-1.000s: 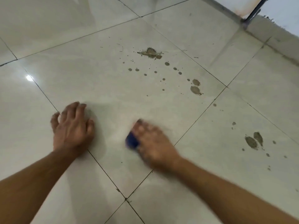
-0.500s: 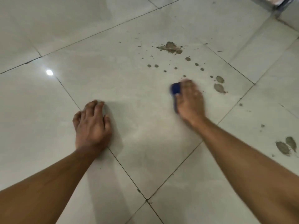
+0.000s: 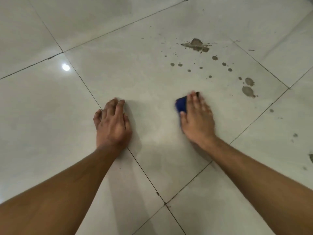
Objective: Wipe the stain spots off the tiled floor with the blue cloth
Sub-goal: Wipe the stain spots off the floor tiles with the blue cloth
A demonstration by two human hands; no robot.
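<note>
- My right hand's fingers [image 3: 194, 102] lie straight and close together, flat on top of the blue cloth [image 3: 181, 104], pressing it to the floor; the right hand [image 3: 197, 119] is blurred, so I cannot tell more of the grip.
- There is one cloth, a small folded pad; only its left part shows from under my fingers, near the middle of the big tile.
- My left hand [image 3: 112, 124] rests palm down on the tiled floor [image 3: 135, 78], left of the cloth and well apart from it, fingers loosely spread and slightly bent, holding nothing. It lies across a dark grout line.
- The stain spots are farther away and to the right of the cloth, not touching it. I count one large splash [image 3: 196, 44] at the far side and two bigger blots [image 3: 248, 90] just right of my right fingers, with about a dozen small dots between them.
- A few more faint specks [image 3: 295, 135] sit on the next tile to the right, beyond the grout line.
- One bright light reflection [image 3: 65, 67] shines on the floor at far left.
- Two bare forearms come in from the near edge.
</note>
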